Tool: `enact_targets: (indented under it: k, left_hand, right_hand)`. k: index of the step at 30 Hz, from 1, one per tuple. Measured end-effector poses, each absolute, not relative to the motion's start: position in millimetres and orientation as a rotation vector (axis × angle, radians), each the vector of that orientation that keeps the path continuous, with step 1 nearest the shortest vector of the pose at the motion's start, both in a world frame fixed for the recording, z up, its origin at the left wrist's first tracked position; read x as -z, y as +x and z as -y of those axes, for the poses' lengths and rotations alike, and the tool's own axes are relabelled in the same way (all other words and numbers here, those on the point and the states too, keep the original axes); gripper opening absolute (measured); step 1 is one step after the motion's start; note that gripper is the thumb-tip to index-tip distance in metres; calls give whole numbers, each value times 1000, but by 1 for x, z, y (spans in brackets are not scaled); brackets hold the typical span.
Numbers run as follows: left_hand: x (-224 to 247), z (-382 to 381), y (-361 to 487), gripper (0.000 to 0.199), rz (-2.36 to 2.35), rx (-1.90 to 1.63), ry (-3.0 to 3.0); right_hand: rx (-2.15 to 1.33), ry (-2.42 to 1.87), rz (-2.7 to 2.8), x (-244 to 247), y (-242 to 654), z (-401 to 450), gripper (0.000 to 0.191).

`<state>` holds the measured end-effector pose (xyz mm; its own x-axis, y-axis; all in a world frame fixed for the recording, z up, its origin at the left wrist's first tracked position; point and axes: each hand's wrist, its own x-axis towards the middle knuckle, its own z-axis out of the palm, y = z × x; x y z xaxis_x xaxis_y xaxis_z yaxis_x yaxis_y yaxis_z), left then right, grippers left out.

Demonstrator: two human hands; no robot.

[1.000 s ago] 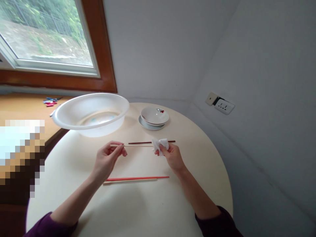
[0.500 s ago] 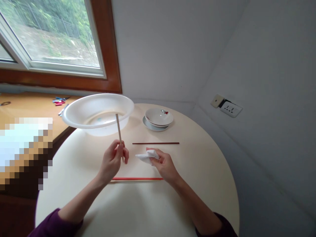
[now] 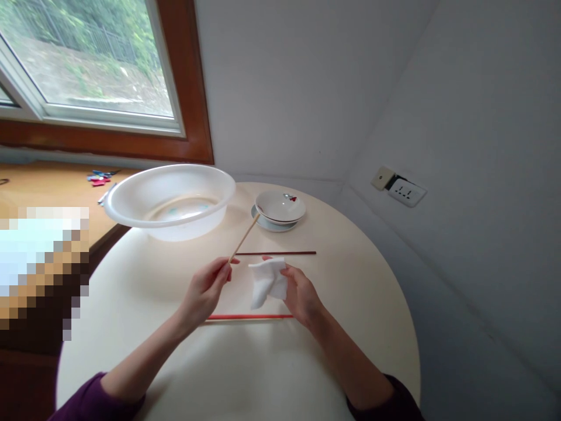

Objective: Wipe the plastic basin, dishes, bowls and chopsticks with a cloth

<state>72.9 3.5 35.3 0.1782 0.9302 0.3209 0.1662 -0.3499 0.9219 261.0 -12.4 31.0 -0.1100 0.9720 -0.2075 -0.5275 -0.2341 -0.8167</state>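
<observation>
- The pale chopstick [image 3: 243,239] is held aslant over the left end of the dark chopstick [image 3: 276,253], its free tip pointed up and beyond it; the other end is hidden in the fist.
- It is pinched between thumb and fingertips by the left hand [image 3: 213,283] – a light grip, by the look of it.
- A white tissue [image 3: 267,283] is gripped at its edge by the right hand [image 3: 304,295], hung half open just nearer than the dark chopstick, apart from the pale one.
- And the danger? The pale chopstick could be twisted loose if the pinch proves too slack; the plate [image 3: 280,228], beyond the dark chopstick, could be knocked by a careless swing of that tip.
- The tissue's drooping corner could be snagged or dropped, being held by one side only.
- Both forearms are angled inward from the near edge, the hands turned toward each other below the dark chopstick.
- Further out: the red chopstick [image 3: 249,317] and a thin pale stick [image 3: 205,323] are laid on its near side; beyond it are set the bowls [image 3: 280,207] and, to the left, the basin [image 3: 170,224].
</observation>
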Motion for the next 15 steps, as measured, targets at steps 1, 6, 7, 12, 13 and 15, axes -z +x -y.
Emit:
enact_targets:
  k: [1, 6, 7, 12, 13, 15]
  left_hand:
    - [-35, -3, 73, 32, -1053, -1228, 1679]
    - [-37, -1, 74, 31, -1037, -1097, 1807]
    - [-38, 1, 75, 31, -1019, -1050, 1868]
    - [-36, 6, 82, 30, -972, -849, 2080]
    - [-34, 6, 84, 30, -971, -821, 2084]
    - [-29, 5, 85, 28, -970, -770, 2073]
  right_hand:
    - [-1623, -914, 674, -31, 261, 12, 37]
    - [-1475, -963, 652, -33, 259, 10, 23]
    - [-1459, -974, 651, -34, 258, 10, 19]
    - [-1586, -870, 654, -34, 250, 18, 8]
    - [-1635, -816, 677, -33, 249, 20, 4]
    - [-1706, -708, 749, -33, 247, 23, 4]
